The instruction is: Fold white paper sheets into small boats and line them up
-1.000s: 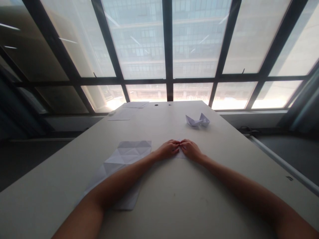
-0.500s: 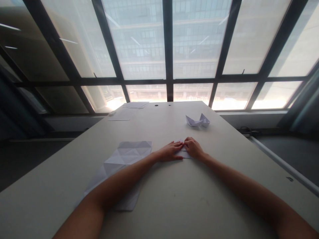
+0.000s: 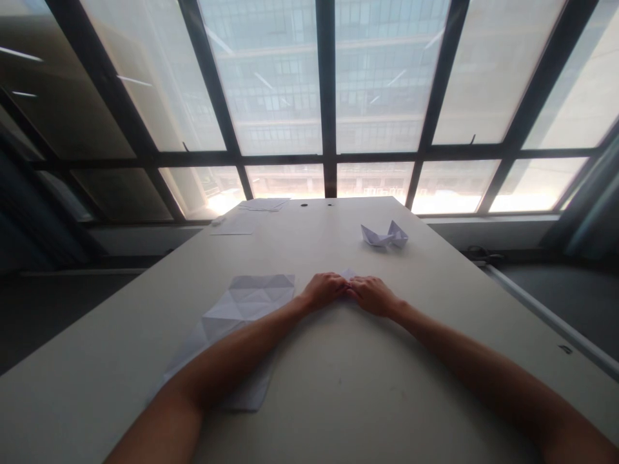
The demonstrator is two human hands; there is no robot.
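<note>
Near the middle of the long white tabletop (image 3: 333, 367), a small folded piece of white paper (image 3: 347, 274) lies between the two bare hands, its far tip showing beyond the fingers and the rest mostly covered. The left hand (image 3: 325, 289) and the right hand (image 3: 374, 296) meet over it, fingers bent and grasping it from either side; the exact finger placement is hidden. To the left, a large creased sheet of white paper (image 3: 264, 290) lies partly beneath the left forearm. Farther off to the right sits a white folded-paper boat (image 3: 384, 237), and flat white sheets (image 3: 235, 225) lie at the far left.
</note>
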